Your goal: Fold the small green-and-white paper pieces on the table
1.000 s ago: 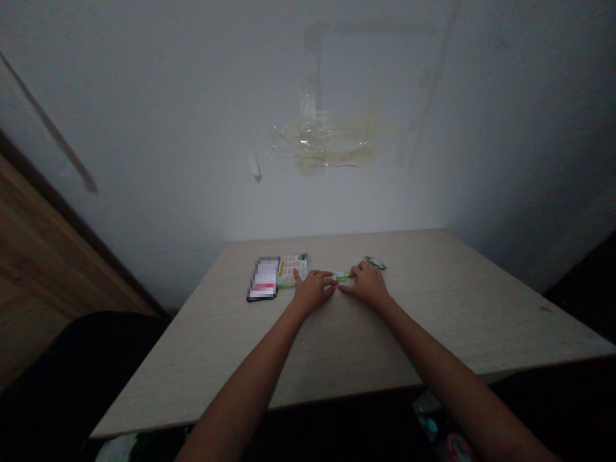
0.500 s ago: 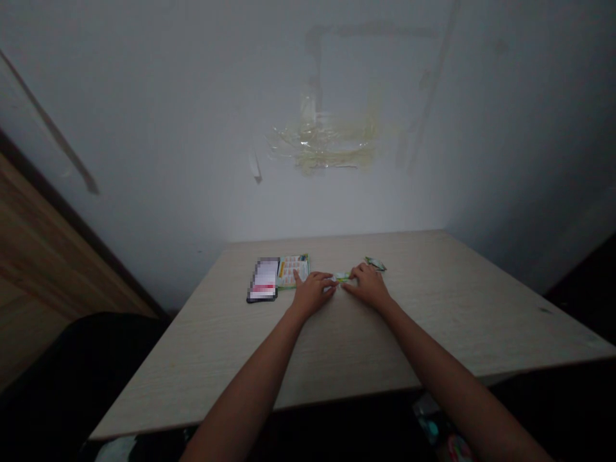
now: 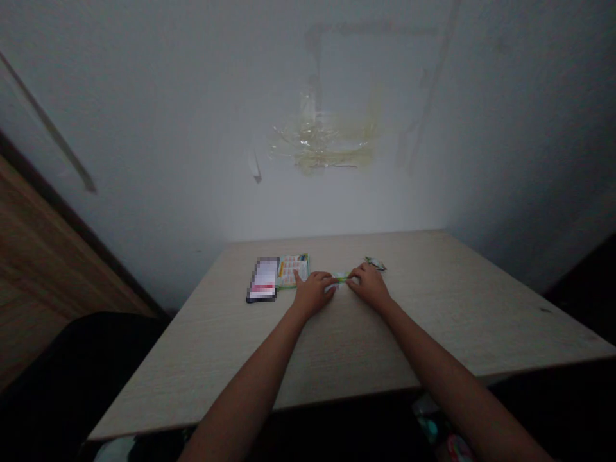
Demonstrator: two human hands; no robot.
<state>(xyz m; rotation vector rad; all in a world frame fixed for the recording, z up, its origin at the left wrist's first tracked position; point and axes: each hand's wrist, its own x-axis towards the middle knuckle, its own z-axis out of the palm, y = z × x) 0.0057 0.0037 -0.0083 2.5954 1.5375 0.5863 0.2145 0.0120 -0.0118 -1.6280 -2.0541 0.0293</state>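
Observation:
Between my two hands, low on the tabletop, lies a small green-and-white piece of printed paper (image 3: 341, 280), narrow like a folded strip. My left hand (image 3: 314, 293) pinches its left end, with the thumb and fingers close together. The right end is in the bent fingers of my right hand (image 3: 368, 285). Just past the right hand rests a small green-and-white folded piece (image 3: 376, 264); its kind is too small to tell. Left of my left hand are printed sheets with green edges (image 3: 293, 264), partly behind its raised finger.
A phone (image 3: 264, 282) with a blurred screen lies against the left side of the printed sheets. The pale wooden table (image 3: 394, 359) meets a wall (image 3: 202, 128) with old tape (image 3: 332, 157) on it. Dark shapes stand beyond the table's left edge.
The paper between my hands now looks flatter and narrower, with a green band along it. My right fingers have shifted slightly on it; the left hand has barely moved.

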